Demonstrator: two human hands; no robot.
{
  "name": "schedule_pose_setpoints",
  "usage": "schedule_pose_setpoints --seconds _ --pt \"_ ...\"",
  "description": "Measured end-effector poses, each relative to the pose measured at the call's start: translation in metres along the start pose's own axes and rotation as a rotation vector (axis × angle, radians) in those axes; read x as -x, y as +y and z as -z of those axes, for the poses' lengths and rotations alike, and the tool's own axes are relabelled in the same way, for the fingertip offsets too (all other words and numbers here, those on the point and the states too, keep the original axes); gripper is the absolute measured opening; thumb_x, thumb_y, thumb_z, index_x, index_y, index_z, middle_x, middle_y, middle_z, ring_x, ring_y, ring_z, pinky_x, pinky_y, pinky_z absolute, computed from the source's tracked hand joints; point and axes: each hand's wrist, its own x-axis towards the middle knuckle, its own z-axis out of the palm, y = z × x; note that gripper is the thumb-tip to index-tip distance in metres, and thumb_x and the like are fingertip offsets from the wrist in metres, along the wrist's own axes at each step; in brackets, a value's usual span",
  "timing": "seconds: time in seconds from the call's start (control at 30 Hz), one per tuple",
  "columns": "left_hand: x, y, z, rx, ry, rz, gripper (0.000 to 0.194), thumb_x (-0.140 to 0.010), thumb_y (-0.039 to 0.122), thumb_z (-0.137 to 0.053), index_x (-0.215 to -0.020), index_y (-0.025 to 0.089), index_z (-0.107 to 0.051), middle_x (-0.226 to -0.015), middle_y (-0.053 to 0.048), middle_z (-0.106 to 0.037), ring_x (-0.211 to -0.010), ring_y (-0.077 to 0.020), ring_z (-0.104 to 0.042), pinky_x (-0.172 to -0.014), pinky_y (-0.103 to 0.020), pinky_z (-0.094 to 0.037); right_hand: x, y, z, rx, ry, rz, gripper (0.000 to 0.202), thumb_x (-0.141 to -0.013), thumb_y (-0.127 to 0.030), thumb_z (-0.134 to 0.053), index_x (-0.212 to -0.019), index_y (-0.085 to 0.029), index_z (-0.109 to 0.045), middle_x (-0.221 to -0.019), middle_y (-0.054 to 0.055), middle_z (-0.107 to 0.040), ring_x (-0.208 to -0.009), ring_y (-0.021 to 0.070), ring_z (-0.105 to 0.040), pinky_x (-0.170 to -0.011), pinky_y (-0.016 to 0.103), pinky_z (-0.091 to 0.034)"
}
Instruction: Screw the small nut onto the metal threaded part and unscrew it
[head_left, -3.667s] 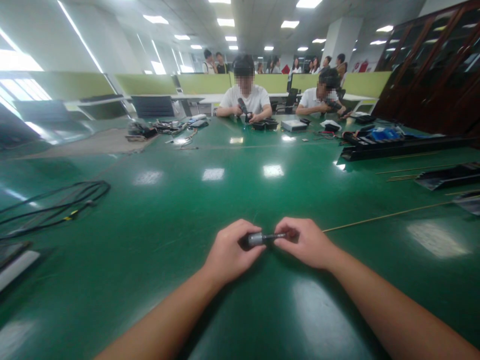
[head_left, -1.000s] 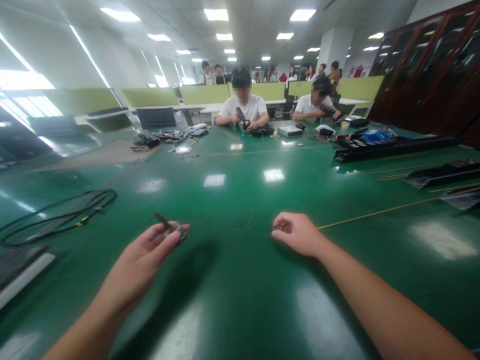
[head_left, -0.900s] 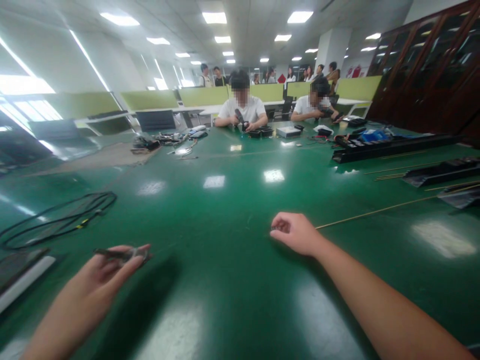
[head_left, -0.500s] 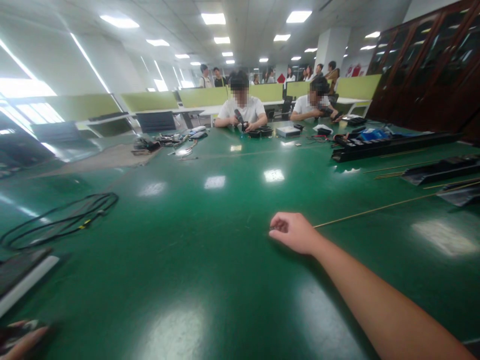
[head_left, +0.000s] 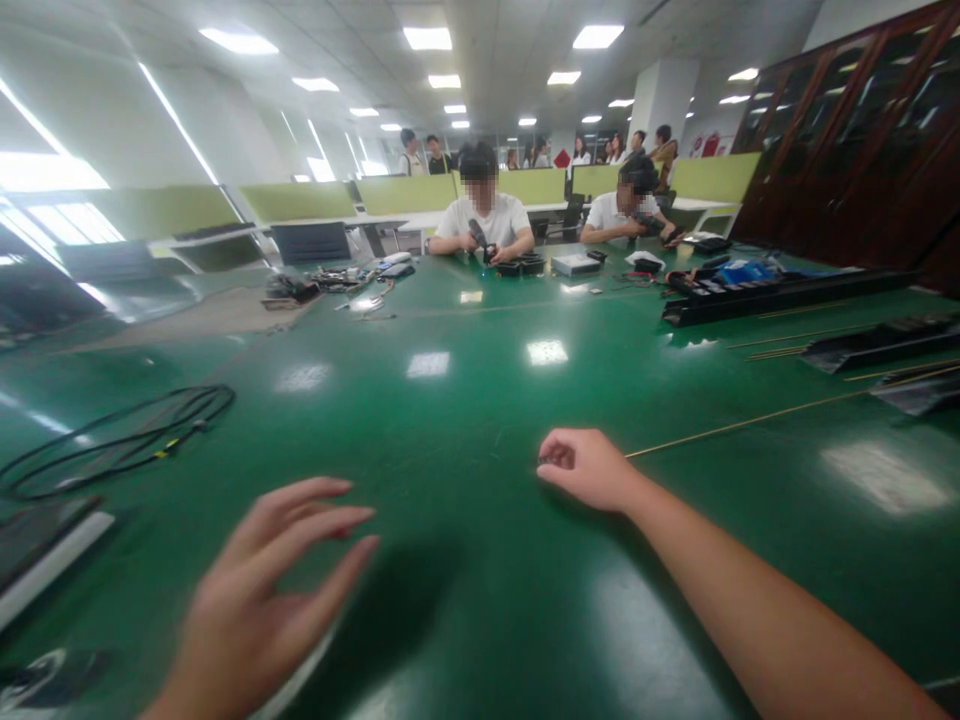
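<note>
My right hand (head_left: 589, 468) is curled closed low over the green tabletop (head_left: 450, 430), right of centre. A thin brass-coloured rod (head_left: 739, 427) runs from behind its wrist toward the right; its near end seems to lie within the fingers, where a small dark tip shows. My left hand (head_left: 274, 580) is raised over the table at lower left, thumb and fingers apart, with nothing in it. Behind it, in the bottom left corner, lies a blurred dark object with a pale ring (head_left: 49, 675).
A looped black cable (head_left: 135, 440) and a dark flat box with a pale edge (head_left: 56, 555) lie at left. Black channels (head_left: 881, 340) and more rods are on the right. Across the table, two people (head_left: 484, 220) work with handheld tools among electronic parts.
My left hand has come away from the object in the bottom left corner and moved up and right, its fingers spread. My right hand has barely moved.
</note>
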Motion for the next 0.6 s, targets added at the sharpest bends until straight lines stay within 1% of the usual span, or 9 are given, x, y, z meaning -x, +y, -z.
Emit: schedule_pose_setpoints --seconds 0.03,0.07,0.1,0.2,0.3,0.37,0.43,0.53,0.6 --pt "-0.011 0.011 -0.017 0.054 -0.071 -0.113 0.029 -0.086 0.028 -0.064 -0.113 0.036 -0.062 -0.124 -0.002 -0.056 -0.104 -0.0212 -0.062 -0.088 -0.035 -0.056 0.0 0.0 0.0 -0.003 0.0 -0.001 0.013 -0.078 -0.025 -0.068 -0.087 -0.017 -0.07 -0.075 0.002 -0.07 -0.066 0.0135 -0.061 -0.062 0.023 -0.046" --pt "-0.023 0.024 -0.035 0.075 -0.204 -0.231 0.035 -0.087 0.026 -0.061 -0.121 0.034 -0.059 -0.127 -0.004 -0.055 -0.104 -0.0207 -0.062 -0.086 -0.032 -0.057 0.0 0.0 0.0 -0.007 0.0 -0.001 0.013 -0.078 -0.025 -0.068 -0.088 -0.016 -0.071 -0.075 0.002 -0.07 -0.066 0.0135 -0.061 -0.062 0.023 -0.046" --pt "-0.035 0.036 -0.053 0.057 -0.291 -0.306 0.039 -0.089 0.023 -0.057 -0.126 0.032 -0.057 -0.129 -0.006 -0.055 -0.105 -0.021 -0.062 -0.087 -0.033 -0.056 0.0 0.001 0.0 -0.013 -0.001 0.003 0.014 -0.078 -0.026 -0.068 -0.088 -0.016 -0.071 -0.075 0.002 -0.07 -0.066 0.0136 -0.061 -0.062 0.023 -0.046" --pt "-0.065 0.066 -0.104 -0.054 -0.375 -0.459 0.041 -0.089 0.017 -0.052 -0.128 0.027 -0.055 -0.131 -0.009 -0.055 -0.099 -0.0218 -0.064 -0.079 -0.033 -0.055 0.001 0.002 0.001 -0.031 -0.036 0.034 0.011 -0.077 -0.021 -0.066 -0.086 -0.016 -0.071 -0.075 0.002 -0.071 -0.065 0.0139 -0.062 -0.06 0.022 -0.045" --pt "-0.08 0.078 -0.138 -0.103 -0.407 -0.531 0.027 -0.087 0.016 -0.053 -0.113 0.021 -0.061 -0.123 -0.009 -0.06 -0.094 -0.0223 -0.065 -0.071 -0.032 -0.053 0.001 0.002 0.004 0.004 -0.079 0.072 0.011 -0.071 -0.01 -0.062 -0.075 -0.016 -0.07 -0.074 0.002 -0.073 -0.067 0.0157 -0.063 -0.059 0.022 -0.044" --pt "-0.083 0.079 -0.151 -0.097 -0.423 -0.528 0.017 -0.087 0.015 -0.052 -0.101 0.018 -0.062 -0.112 -0.009 -0.063 -0.086 -0.0208 -0.065 -0.068 -0.031 -0.052 0.001 0.001 0.006 0.027 -0.08 0.077 0.015 -0.068 -0.007 -0.06 -0.073 -0.017 -0.071 -0.075 0.002 -0.074 -0.068 0.0178 -0.064 -0.06 0.023 -0.044" --pt "-0.083 0.077 -0.157 -0.071 -0.421 -0.505 0.014 -0.087 0.013 -0.051 -0.095 0.016 -0.062 -0.105 -0.009 -0.064 -0.082 -0.0198 -0.064 -0.068 -0.031 -0.052 0.001 -0.001 0.008 0.024 -0.074 0.066 0.019 -0.066 -0.006 -0.06 -0.075 -0.017 -0.073 -0.076 0.003 -0.075 -0.07 0.0195 -0.065 -0.061 0.024 -0.045" --pt "-0.082 0.073 -0.157 -0.012 -0.41 -0.481 0.017 -0.09 0.011 -0.048 -0.1 0.016 -0.062 -0.101 -0.008 -0.063 -0.084 -0.019 -0.063 -0.072 -0.028 -0.053 0.0 -0.003 0.008 0.015 -0.072 0.06 0.021 -0.068 -0.008 -0.061 -0.079 -0.018 -0.075 -0.077 0.003 -0.076 -0.071 0.0199 -0.065 -0.062 0.025 -0.045" --pt "-0.08 0.07 -0.154 0.012 -0.416 -0.466 0.02 -0.092 0.012 -0.047 -0.103 0.017 -0.062 -0.1 -0.007 -0.063 -0.086 -0.0179 -0.063 -0.074 -0.027 -0.053 0.0 -0.004 0.006 0.012 -0.085 0.074 0.016 -0.072 -0.012 -0.062 -0.079 -0.018 -0.076 -0.077 0.003 -0.076 -0.07 0.0191 -0.065 -0.061 0.024 -0.045"
